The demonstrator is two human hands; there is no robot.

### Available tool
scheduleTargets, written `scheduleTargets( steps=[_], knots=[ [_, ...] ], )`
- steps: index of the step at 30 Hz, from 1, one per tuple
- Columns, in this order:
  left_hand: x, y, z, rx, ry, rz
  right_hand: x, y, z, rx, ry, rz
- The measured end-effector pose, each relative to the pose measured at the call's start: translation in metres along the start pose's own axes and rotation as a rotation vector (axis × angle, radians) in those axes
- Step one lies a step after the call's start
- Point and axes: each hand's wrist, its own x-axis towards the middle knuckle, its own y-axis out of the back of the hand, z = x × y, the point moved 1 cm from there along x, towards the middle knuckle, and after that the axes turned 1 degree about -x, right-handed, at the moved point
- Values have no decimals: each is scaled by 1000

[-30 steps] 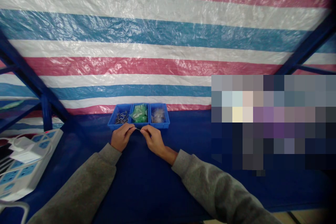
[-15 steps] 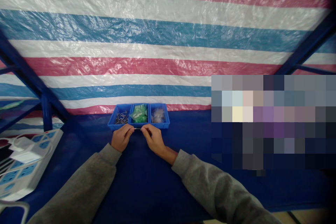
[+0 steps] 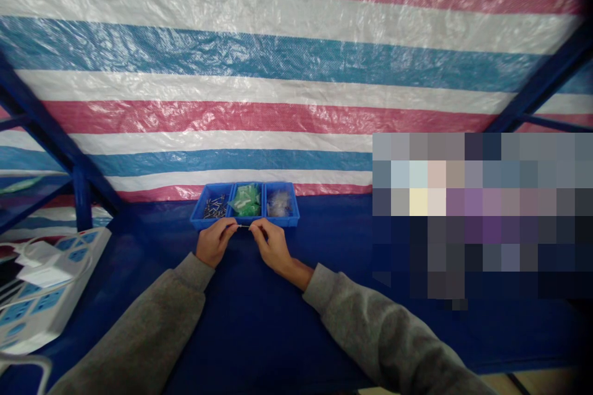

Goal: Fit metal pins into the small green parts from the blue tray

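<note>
A thin, light-coloured metal pin (image 3: 244, 226) spans the gap between my two hands. My left hand (image 3: 217, 242) pinches one end of it between thumb and fingers. At the other end, my right hand (image 3: 269, 244) is closed in the same way. The pin's ends are hidden by my fingertips, and it is too small to make out finely. Just beyond my hands stand three joined blue bins. Loose metal pins or screws (image 3: 215, 206) lie in the left bin (image 3: 199, 221), green plastic bags (image 3: 247, 200) fill the middle one, and clear plastic bags (image 3: 278, 203) lie in the right bin (image 3: 283, 221).
White power strips (image 3: 69, 315) with plugs and cables lie at the left on the blue tabletop (image 3: 259, 333). Blue metal frame bars (image 3: 82, 194) rise at both sides. A striped plastic sheet (image 3: 278, 62) hangs behind. Part of the right side is pixelated.
Both hands stay almost in place, with only a very slight shift of the fingers around the pin. The bins have not moved.
</note>
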Motion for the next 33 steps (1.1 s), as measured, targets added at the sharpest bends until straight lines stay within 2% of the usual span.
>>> scheduleTargets(
  steps=[23,33],
  knots=[
    [-1,4,7,-29,-105,74,2,-1,2,-34,2,29],
    [-1,5,8,58,-60,-9,1,-1,0,-34,18,-25]
  ],
)
